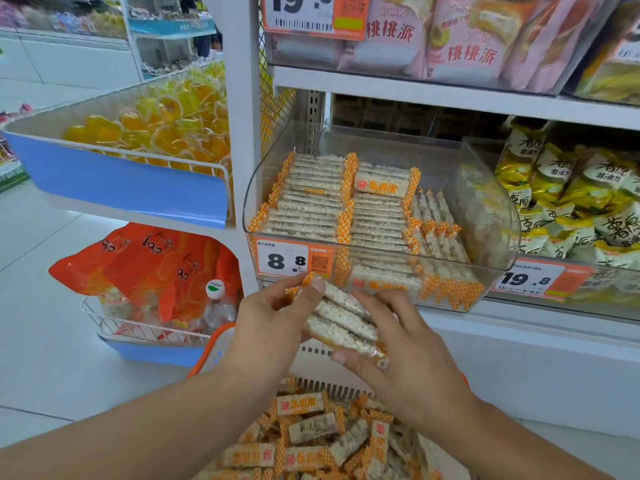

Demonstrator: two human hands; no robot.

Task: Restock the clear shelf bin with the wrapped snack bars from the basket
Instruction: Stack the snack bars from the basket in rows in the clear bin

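Note:
Both hands hold a small stack of wrapped puffed-rice snack bars [341, 320] with orange checkered ends, just below the front of the clear shelf bin [485, 188]. My left hand [273, 323] grips the stack's left end, thumb on top. My right hand [398, 344] clasps its right side from below and behind. The bin holds neat rows of the same bars on its left and middle; its right part is less full. The basket [322, 362], white with an orange rim, sits under my forearms with several loose bars [311, 441] piled in it.
An orange 8.8 price tag [294, 259] sits on the bin's front. Yellow snack bags [571, 202] fill the neighbouring bin at right, pink packs [450, 36] the shelf above. At left are a wire basket of orange jelly cups [156, 126] and a lower rack with orange bags and a bottle [214, 303].

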